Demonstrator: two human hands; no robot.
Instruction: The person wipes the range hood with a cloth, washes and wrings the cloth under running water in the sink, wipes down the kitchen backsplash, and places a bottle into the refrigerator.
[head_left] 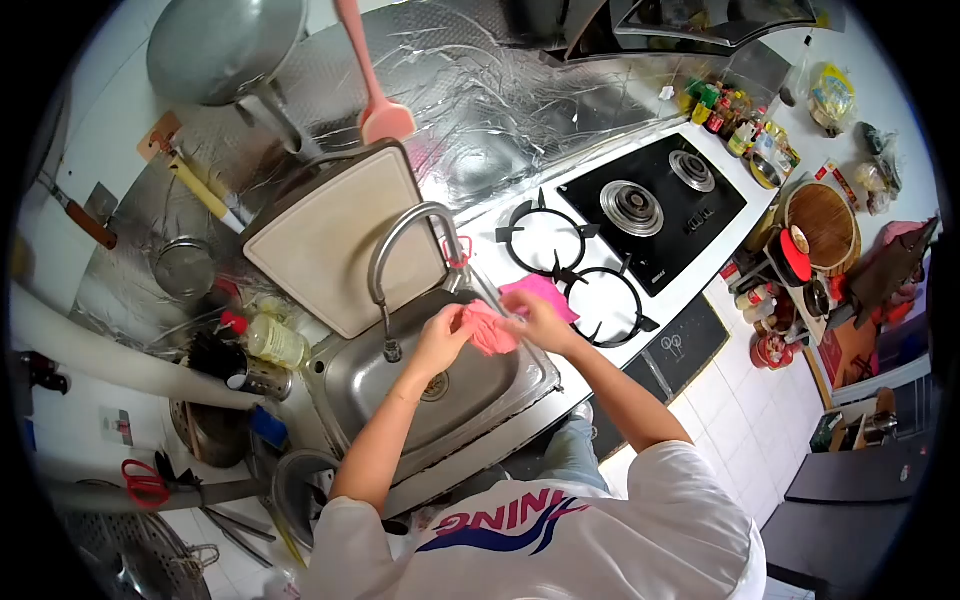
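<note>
Over the right part of the sink, my left hand (pixel 443 341) pinches a crumpled salmon-pink cloth (pixel 490 330) from its left side. My right hand (pixel 538 322) is at the cloth's right edge, fingers bent against it and slightly blurred. Just behind that hand, a bright magenta cloth (pixel 546 296) lies on the counter beside the gas burner. Below the hands is the steel sink (pixel 350 385) with its drain (pixel 434 387). A curved faucet (pixel 378 262) stands left of the cloth, its spout pointing down into the basin.
A cutting board (pixel 335 245) leans behind the faucet. Burner grates (pixel 541 238) and a black cooktop (pixel 655 215) lie to the right. Left of the sink stand a dish-soap bottle (pixel 277 342) and a utensil holder (pixel 268 380). A pink spatula (pixel 386 121) and a wok (pixel 222 52) hang above.
</note>
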